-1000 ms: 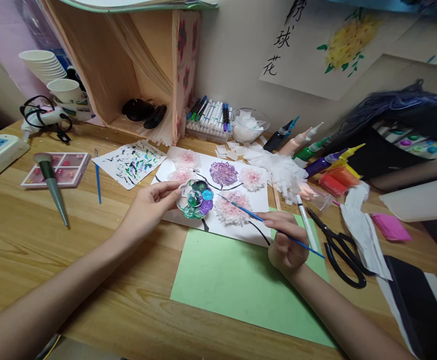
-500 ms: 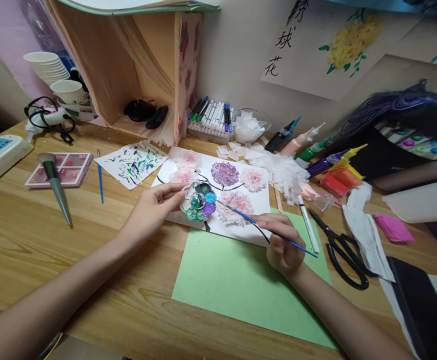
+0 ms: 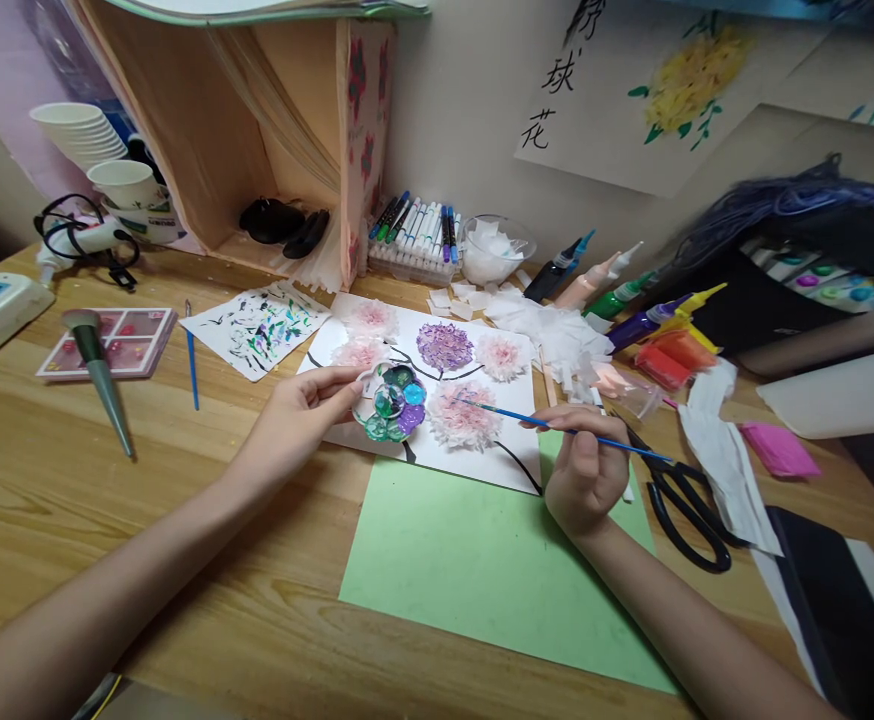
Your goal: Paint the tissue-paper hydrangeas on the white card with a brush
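Between the thumb and fingers of my left hand point(image 3: 306, 415) is the edge of a small flower-shaped paint palette point(image 3: 384, 428), its wells smeared green, purple and blue. My right hand point(image 3: 588, 465) is closed around a thin blue paintbrush point(image 3: 557, 424). The brush tip is over the large pink fluffy flower point(image 3: 465, 412); I cannot tell whether it touches. That flower is on a white sheet point(image 3: 448, 470) with black stems, other pink flowers and a purple flower point(image 3: 444, 346). Beneath the sheet's lower edge lies green paper point(image 3: 474, 560).
Black scissors point(image 3: 688, 510) and a white tissue strip point(image 3: 729, 470) lie at right. Torn white paper point(image 3: 549, 325) and paint bottles point(image 3: 624, 295) stand behind. At left are a makeup brush point(image 3: 99, 380), a second paintbrush point(image 3: 192, 355) and a paint-marked sheet point(image 3: 257, 335).
My right hand has moved the paintbrush tip rightward, from the palette's blue well to over the large pink flower. My left hand still holds the palette in nearly the same place.
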Demonstrator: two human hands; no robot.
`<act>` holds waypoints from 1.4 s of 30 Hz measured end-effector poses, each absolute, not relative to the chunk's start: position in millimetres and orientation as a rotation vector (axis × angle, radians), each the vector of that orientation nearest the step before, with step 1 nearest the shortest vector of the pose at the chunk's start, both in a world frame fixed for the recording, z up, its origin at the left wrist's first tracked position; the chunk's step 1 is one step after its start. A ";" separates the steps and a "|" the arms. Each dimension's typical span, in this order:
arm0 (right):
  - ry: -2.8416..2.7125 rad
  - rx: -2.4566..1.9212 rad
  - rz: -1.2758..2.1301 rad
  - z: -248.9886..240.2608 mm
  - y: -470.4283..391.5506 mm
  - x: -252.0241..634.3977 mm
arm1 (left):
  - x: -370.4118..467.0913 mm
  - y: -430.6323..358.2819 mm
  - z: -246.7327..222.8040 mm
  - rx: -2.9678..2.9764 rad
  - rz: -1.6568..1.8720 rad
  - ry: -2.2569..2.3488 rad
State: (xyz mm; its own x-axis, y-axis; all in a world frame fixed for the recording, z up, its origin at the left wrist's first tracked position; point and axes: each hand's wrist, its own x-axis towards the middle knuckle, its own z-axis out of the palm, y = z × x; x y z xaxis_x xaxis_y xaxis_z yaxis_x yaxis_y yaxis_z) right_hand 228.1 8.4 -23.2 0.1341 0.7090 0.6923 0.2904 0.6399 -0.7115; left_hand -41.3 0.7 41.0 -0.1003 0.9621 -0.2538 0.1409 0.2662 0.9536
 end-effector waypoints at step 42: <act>-1.337 -0.904 0.438 -23.3 12.2 226.4 | -41.4 1.5 41.0 1.079 1.009 1.504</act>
